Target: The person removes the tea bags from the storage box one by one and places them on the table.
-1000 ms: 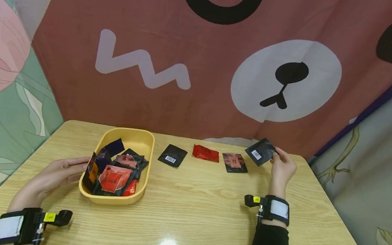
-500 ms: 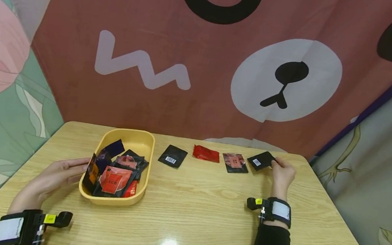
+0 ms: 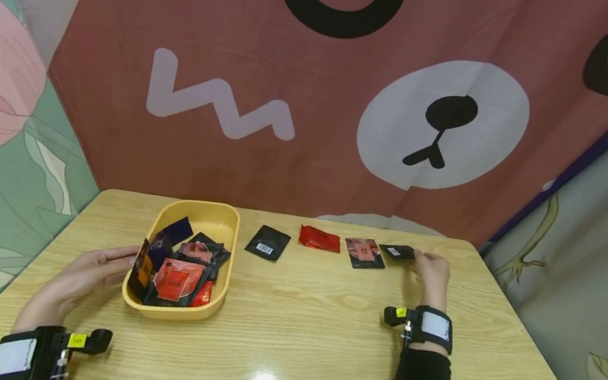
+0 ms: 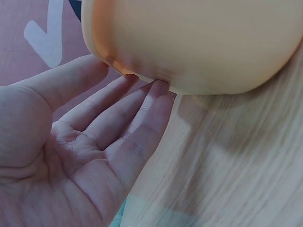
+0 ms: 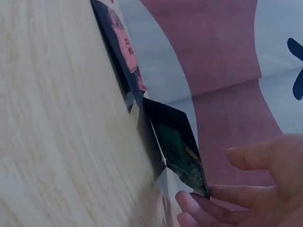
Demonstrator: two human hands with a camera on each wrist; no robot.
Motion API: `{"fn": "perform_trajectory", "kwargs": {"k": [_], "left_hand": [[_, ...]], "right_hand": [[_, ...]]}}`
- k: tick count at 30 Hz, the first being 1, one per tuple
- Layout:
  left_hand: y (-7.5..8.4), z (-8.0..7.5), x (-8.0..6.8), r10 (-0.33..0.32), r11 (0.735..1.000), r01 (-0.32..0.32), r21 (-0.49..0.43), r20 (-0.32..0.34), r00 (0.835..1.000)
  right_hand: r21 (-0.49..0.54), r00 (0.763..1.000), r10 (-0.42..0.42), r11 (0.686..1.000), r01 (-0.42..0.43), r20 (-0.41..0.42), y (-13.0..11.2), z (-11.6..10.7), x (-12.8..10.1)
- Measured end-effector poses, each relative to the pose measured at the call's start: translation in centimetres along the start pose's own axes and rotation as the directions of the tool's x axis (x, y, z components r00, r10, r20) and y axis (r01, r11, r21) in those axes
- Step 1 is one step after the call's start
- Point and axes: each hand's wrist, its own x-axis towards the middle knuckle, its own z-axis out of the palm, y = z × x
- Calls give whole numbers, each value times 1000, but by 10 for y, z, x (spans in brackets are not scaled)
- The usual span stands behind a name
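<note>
My right hand [image 3: 434, 275] holds a small black sachet [image 3: 398, 252] by its right-hand edge, low over the table's back right. A white barcode label is on its upper face; in the right wrist view a green label [image 5: 171, 144] shows on its other face. The thumb stands away from the sachet there, while the fingers are at its corner. With fingers nearly straight, my left hand [image 3: 89, 275] touches the outer left side of a yellow plastic basket [image 3: 231, 262]. Several black and red sachets [image 3: 176, 281] lie in the basket, some leaning on its wall.
Along the table's back lie a black sachet with a barcode [image 3: 268, 242], a red sachet [image 3: 319, 238] and a black sachet with a pink label [image 3: 365, 253]. Behind the wooden table [image 3: 302, 335] hangs a printed curtain [image 3: 316, 173].
My right hand has lowered the black sachet toward the table and turned it flatter, its near side now close beside the pink-labelled one. My left hand and the basket stay in place.
</note>
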Motion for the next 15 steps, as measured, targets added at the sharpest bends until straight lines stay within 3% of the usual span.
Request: {"fn": "perform_trajectory", "kwargs": {"k": [7, 15], "left_hand": [[0, 0, -1, 15, 1000, -15, 4, -13, 1000], [-2, 0, -1, 29, 1000, -29, -9, -15, 999]], "right_hand": [[-52, 1000, -19, 998, 20, 7, 2, 1, 1], [-130, 995, 25, 991, -12, 99, 2, -3, 3]]}}
